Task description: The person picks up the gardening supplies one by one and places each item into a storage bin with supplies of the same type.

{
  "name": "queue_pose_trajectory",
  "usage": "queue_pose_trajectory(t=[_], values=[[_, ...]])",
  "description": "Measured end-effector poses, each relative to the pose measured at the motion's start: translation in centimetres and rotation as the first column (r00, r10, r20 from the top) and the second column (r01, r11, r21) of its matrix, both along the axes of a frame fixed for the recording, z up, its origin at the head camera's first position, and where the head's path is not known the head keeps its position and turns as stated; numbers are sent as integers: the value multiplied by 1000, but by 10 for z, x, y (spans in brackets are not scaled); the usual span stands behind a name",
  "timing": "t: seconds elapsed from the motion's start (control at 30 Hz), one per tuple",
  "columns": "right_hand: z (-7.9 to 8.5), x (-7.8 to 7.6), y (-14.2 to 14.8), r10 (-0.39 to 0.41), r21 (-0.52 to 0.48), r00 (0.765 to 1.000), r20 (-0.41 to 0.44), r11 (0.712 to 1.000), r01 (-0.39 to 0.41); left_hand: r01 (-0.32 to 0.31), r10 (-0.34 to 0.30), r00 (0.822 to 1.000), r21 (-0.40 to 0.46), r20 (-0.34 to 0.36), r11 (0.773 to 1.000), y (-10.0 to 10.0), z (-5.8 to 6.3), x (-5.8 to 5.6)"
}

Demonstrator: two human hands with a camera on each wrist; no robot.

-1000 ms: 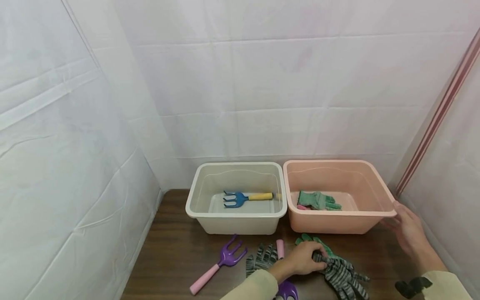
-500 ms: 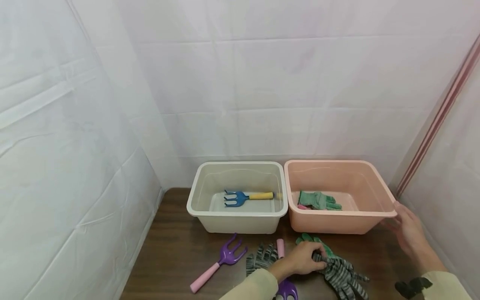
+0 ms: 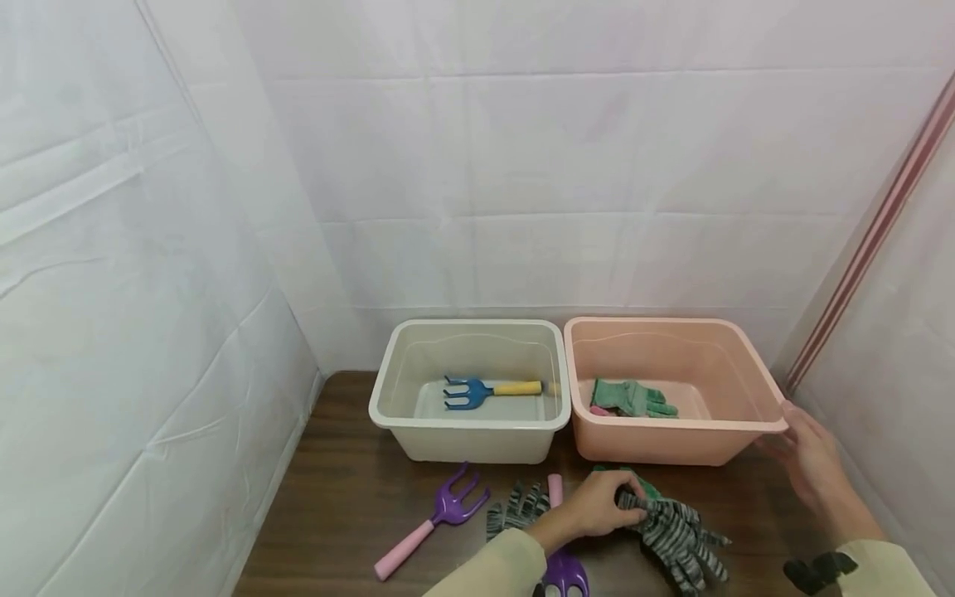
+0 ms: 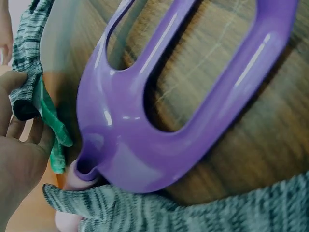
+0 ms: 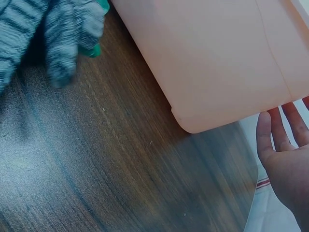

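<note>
My left hand [image 3: 597, 507] pinches the cuff of a black-and-grey striped glove [image 3: 675, 539], whose fingers hang towards the table's near side. Partly hidden behind that hand is a green glove [image 3: 649, 487]. In the left wrist view the thumb and fingers [image 4: 12, 79] hold the striped cuff. My right hand [image 3: 809, 464] touches the right front corner of the pink basin [image 3: 679, 424], its fingers fairly straight against the basin's side in the right wrist view. Inside the basin lie a green glove [image 3: 632, 399] and a small pink piece, mostly hidden.
A white basin [image 3: 470, 428] holding a blue hand fork [image 3: 470, 394] with a yellow handle stands left of the pink one. In front lie a purple hand fork [image 3: 450, 507], another purple fork [image 3: 564, 572] beneath my left forearm, and a second striped glove [image 3: 515, 510].
My left hand has shifted slightly up and left, raising the striped glove's cuff a little. More of the green glove behind is covered. The right hand stays at the pink basin.
</note>
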State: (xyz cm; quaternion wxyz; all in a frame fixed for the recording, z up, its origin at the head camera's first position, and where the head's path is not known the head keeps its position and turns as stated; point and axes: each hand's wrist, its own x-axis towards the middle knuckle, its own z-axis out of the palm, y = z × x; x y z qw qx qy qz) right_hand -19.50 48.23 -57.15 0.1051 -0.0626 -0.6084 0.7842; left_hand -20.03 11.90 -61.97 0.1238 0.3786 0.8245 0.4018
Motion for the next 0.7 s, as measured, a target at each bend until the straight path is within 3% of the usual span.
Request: queue_pose_trajectory(t=[0.3,0.7], values=[[1,0,-4,-42,129,993,114,991,27,-40,38,999,69,28,997,-3,15,-3],[2,0,-5,-44,158,988,145,987,21,-49,39,996,114,84,992,-5,36,-2]])
